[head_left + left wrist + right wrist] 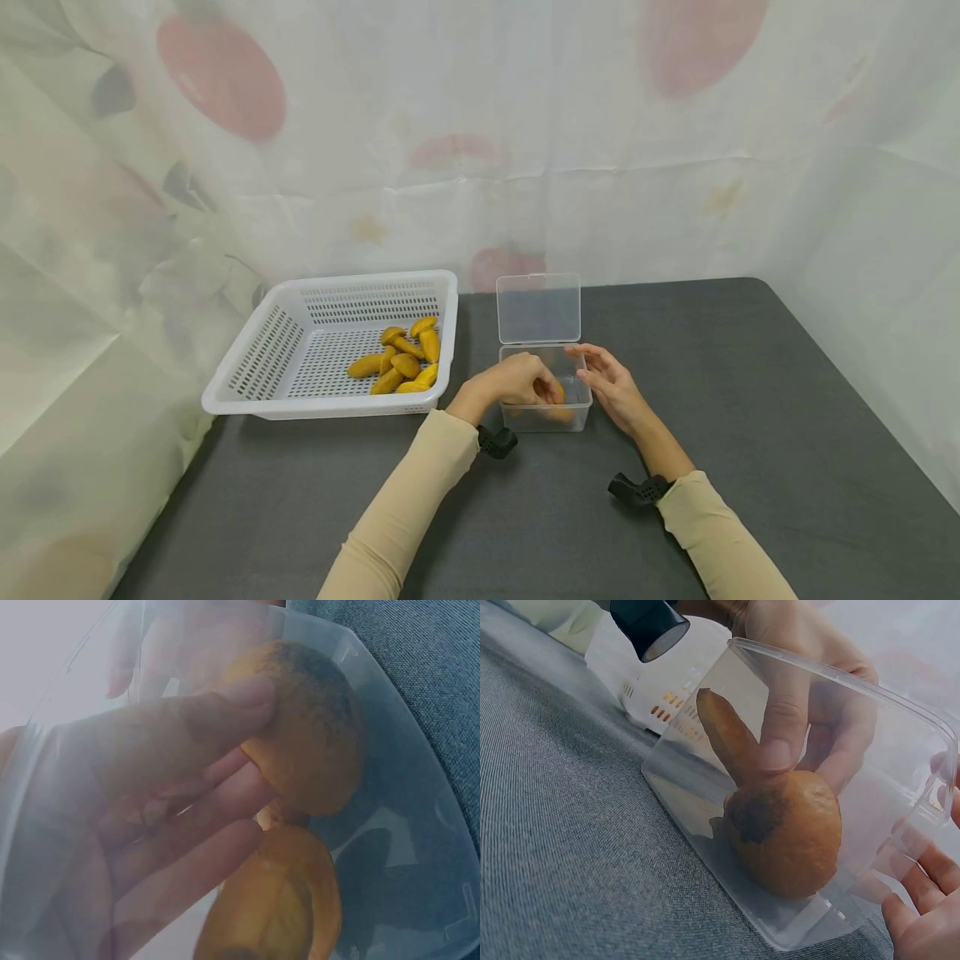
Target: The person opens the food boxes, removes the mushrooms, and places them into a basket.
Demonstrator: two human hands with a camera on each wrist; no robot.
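Note:
In the head view a clear plastic box (551, 421) stands on the dark table, its hinged lid (538, 308) raised at the back. My left hand (517, 379) reaches inside and pinches a yellow-brown mushroom. Its rounded cap (787, 832), with a dark patch, lies near the box floor in the right wrist view. The thumb presses on the cap (307, 727) in the left wrist view. A longer yellow piece (270, 900) lies beside it; whether it is the stem or another mushroom I cannot tell. My right hand (615, 387) touches the box's right rim with fairly straight fingers.
A white perforated basket (258, 350) stands left of the box, with several yellow mushrooms (405, 365) in its right half. A patterned curtain (375, 125) hangs behind the table and along its sides. Black straps (637, 490) sit on both wrists.

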